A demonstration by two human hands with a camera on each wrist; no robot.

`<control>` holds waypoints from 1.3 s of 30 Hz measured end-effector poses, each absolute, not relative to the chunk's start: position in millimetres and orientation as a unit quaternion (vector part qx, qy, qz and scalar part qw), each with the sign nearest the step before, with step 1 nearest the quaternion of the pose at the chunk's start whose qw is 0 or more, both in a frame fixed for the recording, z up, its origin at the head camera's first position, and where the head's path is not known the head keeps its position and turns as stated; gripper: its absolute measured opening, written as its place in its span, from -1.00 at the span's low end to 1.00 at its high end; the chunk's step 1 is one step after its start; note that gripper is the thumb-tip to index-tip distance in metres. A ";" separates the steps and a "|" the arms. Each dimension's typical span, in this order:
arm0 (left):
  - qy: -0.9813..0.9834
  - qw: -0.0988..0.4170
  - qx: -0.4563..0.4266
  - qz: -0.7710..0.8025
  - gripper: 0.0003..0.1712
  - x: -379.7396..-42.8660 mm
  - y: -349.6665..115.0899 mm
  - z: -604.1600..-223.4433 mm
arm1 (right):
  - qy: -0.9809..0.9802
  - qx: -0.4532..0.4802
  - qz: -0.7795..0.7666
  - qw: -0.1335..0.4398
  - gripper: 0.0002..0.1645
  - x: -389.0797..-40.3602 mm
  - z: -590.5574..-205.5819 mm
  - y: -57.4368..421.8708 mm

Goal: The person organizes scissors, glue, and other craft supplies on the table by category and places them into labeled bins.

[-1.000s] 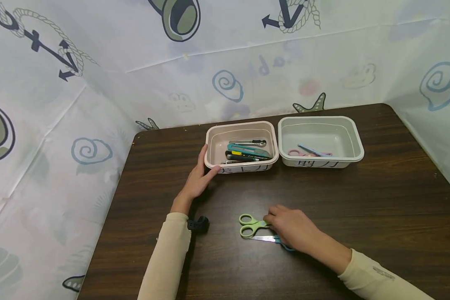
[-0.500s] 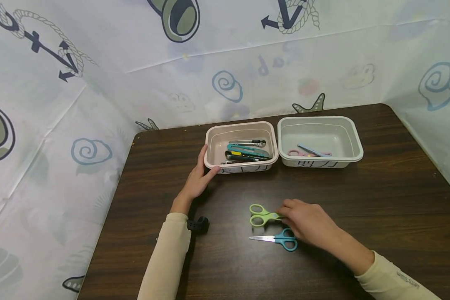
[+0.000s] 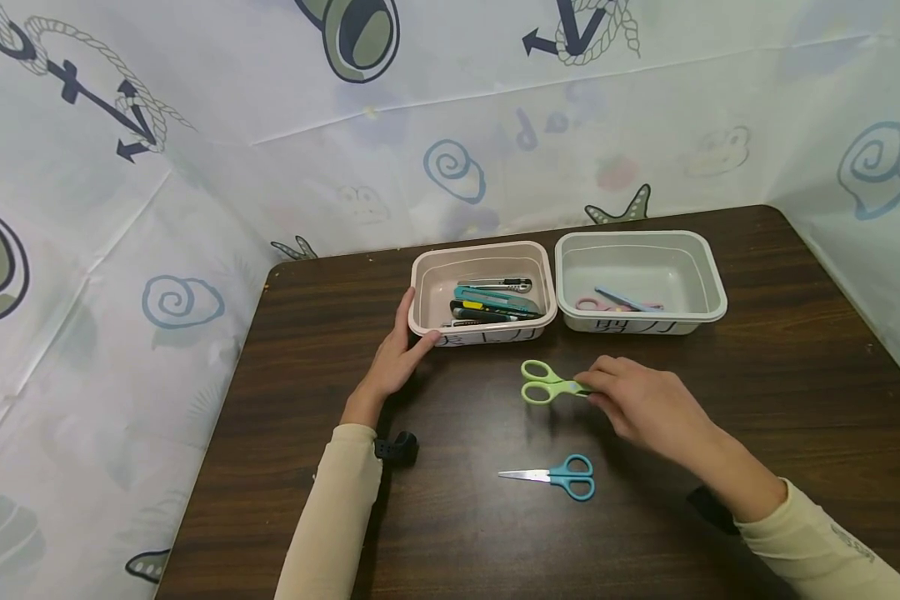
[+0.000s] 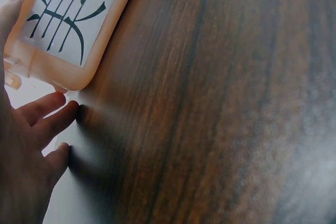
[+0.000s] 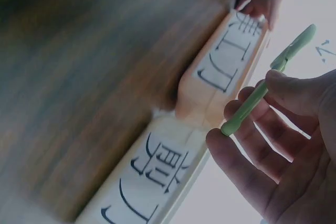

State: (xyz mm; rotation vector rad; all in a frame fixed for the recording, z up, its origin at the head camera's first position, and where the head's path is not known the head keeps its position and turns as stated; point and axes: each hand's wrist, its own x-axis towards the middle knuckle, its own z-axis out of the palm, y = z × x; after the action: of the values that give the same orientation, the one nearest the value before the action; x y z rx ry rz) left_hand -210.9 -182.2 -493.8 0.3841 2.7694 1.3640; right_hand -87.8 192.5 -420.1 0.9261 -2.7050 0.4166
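Observation:
My right hand [image 3: 630, 400] pinches a pair of light green scissors [image 3: 546, 385] by the blade end, holding them above the table just in front of the two bins; the green scissors [image 5: 265, 85] show between thumb and fingers in the right wrist view. A pair of teal scissors [image 3: 558, 477] lies flat on the dark wooden table [image 3: 795, 417]. My left hand [image 3: 399, 354] rests against the left front corner of the pink bin [image 3: 418, 282], which holds several utility knives [image 3: 495, 302]. The fingers [image 4: 44, 111] touch that pink bin [image 4: 68, 30] at its corner.
A white bin [image 3: 708, 275] to the right of the pink one holds pink and blue scissors [image 3: 618, 304]. A patterned white curtain [image 3: 157, 192] walls in the table on the left, back and right. A small black object [image 3: 397, 448] sits by my left sleeve.
My right hand has lifted the green scissors off the table and carried them away from me and to the right, towards the bins. The teal scissors stay behind. The left hand has not moved.

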 end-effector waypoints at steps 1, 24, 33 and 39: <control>0.890 0.015 0.123 0.439 -0.02 -210.8 -182.3 -493.7 | -0.930 0.315 0.143 0.123 -0.73 -89.9 -418.8 194.2; 0.893 0.017 0.117 0.434 -0.03 -211.3 -182.1 -494.7 | -0.941 0.237 0.135 0.199 -0.69 -150.5 -414.4 240.6; 0.892 0.017 0.119 0.435 -0.03 -210.9 -182.1 -493.8 | -0.964 0.189 0.137 0.124 -0.71 -167.3 -416.8 250.5; 0.892 0.017 0.121 0.435 -0.02 -211.6 -182.5 -495.0 | -0.970 0.155 0.178 0.057 -0.67 -175.3 -418.9 252.9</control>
State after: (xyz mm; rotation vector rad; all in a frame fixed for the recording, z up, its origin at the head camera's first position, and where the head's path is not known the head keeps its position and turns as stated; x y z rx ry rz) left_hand -211.6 -182.5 -495.0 0.3749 2.7726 1.3508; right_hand -175.3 252.9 -418.9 0.4699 -2.9418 0.5391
